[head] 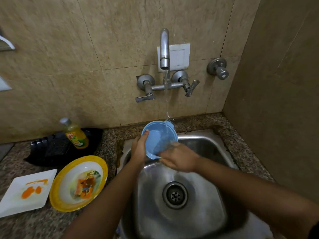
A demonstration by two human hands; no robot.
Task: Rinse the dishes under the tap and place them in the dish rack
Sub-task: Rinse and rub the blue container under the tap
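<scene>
Steel sink (212, 147) set in a granite corner, tap (164, 49) running. Blue bowl (159, 137) tilted under the stream: looks light, stiff plastic, slick when wet. Left hand (139, 150) clamps its rim, thumb inside; right hand (177, 159) flat, open, rubbing the lower lip. Wall close right; dirty yellow plate (60, 183) and white plate (13, 204) crowd left.

right hand (179, 158) fingers blurring inside blue bowl (159, 139) | white square plate (27, 192) running off left edge
</scene>
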